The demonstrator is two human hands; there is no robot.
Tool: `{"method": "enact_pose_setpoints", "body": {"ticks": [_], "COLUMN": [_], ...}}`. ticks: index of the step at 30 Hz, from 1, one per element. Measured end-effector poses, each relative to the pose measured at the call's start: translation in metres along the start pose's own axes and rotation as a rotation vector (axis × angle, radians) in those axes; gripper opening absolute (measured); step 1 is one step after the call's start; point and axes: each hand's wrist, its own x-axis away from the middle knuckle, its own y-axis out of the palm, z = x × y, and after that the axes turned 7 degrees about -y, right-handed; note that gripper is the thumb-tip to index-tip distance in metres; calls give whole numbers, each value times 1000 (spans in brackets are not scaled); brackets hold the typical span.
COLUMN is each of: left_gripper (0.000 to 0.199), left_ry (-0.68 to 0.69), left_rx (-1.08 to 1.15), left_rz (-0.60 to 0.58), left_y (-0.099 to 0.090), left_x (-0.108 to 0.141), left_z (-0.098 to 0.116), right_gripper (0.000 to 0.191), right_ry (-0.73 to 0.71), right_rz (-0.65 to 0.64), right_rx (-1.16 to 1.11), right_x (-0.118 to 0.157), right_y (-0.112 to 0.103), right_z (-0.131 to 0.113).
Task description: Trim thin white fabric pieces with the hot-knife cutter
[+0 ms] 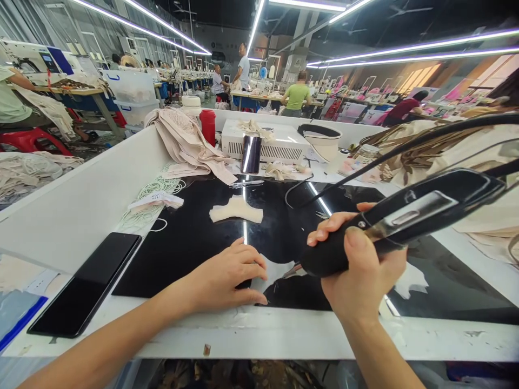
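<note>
My right hand (360, 259) is wrapped around a black corded handheld cutter (389, 221) with a narrow metal tip, its thumb on top of the handle. That tip points down and left, touching or just above a thin pale piece (273, 273) on the glossy black sheet (186, 259). My left hand (233, 275) rests palm down at the left of this piece, thumb and fingers apart, fingertips at its edge. Beyond the left hand, a small stack of cream cut fabric pieces (236, 209) lies on the sheet. Another pale scrap (410, 281) lies to the right, partly behind my right wrist.
A large black phone (87, 283) lies at left near pale cord loops (156, 194). Behind stand a vented white box (279, 141), a smaller phone (251, 154), a red bottle (208, 127) and draped beige fabric (182, 140). The tool's cable (365, 167) arches across the right. Several people work farther back.
</note>
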Motion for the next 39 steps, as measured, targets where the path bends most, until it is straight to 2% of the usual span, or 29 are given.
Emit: {"method": "enact_pose_setpoints", "body": {"ticks": [2, 6, 15, 22, 27, 33, 39], "left_gripper": [36, 47, 42, 41, 40, 41, 40], "left_ry": [8, 28, 32, 41, 46, 35, 33], "left_rx": [-18, -76, -92, -101, -112, -114, -103], "left_rz": [-1, -49, -18, -11, -5, -28, -17], "left_y": [4, 13, 18, 18, 20, 19, 18], "left_x": [-3, -6, -4, -3, -3, -3, -3], "left_z": [1, 1, -3, -3, -4, -3, -2], "right_gripper": [36, 38, 40, 35, 37, 36, 36], "right_ry": [-20, -18, -9, -2, -43, -10, -5], "right_rz": [33, 11, -74, -62, 13, -52, -60], "right_rx": [9, -2, 29, 44, 32, 41, 85], "right_x": [-6, -6, 4, 2, -2, 5, 1], "right_y": [-3, -9, -14, -15, -14, -14, -17], "right_z": [2, 9, 15, 15, 13, 15, 16]}}
